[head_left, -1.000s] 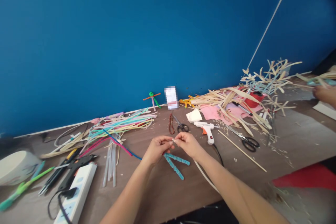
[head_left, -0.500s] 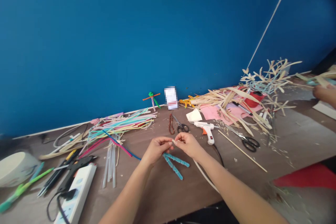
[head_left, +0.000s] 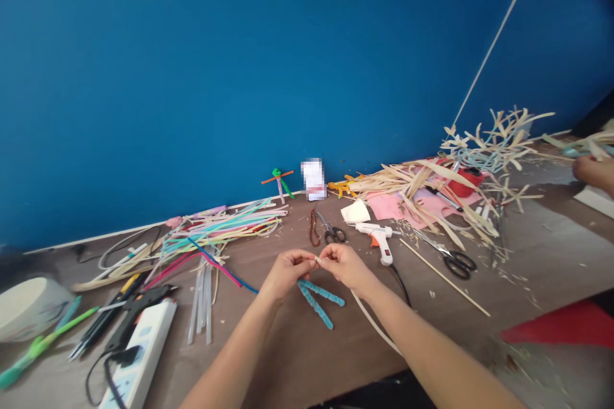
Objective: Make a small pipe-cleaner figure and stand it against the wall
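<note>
My left hand and my right hand meet above the brown tabletop, their fingertips pinching a small pale piece. Two teal wrapped strips hang down and outward below the fingers. They seem joined to the pinched piece, though my fingers hide the join. Close to my right hand lie a white hot glue gun and small black-handled scissors.
Dried palm strips pile up at the right against the blue wall. Coloured strips, glue sticks and a white power strip lie left. Another person's hand works at the far right.
My hands have shifted very slightly, and the teal strips have swung a little with them. The pinch looks the same.
</note>
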A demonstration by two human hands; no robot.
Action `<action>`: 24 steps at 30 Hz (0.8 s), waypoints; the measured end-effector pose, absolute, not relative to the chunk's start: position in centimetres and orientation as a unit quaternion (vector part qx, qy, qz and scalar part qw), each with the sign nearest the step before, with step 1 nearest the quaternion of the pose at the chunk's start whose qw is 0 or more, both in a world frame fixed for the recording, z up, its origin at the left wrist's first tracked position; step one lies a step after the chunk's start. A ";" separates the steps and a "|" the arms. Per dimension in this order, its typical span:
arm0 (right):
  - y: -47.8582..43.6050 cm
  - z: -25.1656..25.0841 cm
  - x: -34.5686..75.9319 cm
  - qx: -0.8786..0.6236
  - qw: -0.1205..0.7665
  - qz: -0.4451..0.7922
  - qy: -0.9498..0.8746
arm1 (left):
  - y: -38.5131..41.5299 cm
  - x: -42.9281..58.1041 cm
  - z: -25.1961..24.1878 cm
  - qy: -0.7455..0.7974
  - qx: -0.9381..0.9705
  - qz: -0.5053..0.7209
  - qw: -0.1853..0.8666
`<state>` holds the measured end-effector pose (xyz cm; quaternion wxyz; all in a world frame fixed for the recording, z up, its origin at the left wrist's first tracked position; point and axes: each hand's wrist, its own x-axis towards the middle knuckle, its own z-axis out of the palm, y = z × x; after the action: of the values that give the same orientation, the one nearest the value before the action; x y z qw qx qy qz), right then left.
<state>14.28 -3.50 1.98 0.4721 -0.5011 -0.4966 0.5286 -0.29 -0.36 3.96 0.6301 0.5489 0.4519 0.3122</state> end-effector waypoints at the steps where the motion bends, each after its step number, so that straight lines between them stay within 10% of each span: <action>1: -3.5 2.0 14.3 -0.503 0.471 0.527 -0.497 | -0.4 -0.3 3.9 0.455 0.550 0.313 0.627; 24: -3.9 1.9 13.2 -0.573 0.500 0.449 -0.469 | -1.3 0.1 2.6 0.518 0.737 0.329 0.282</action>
<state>13.17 -3.93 1.92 0.5005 -0.5727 -0.4694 0.4486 0.12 -1.29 2.62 0.2818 0.7375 0.5179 0.3294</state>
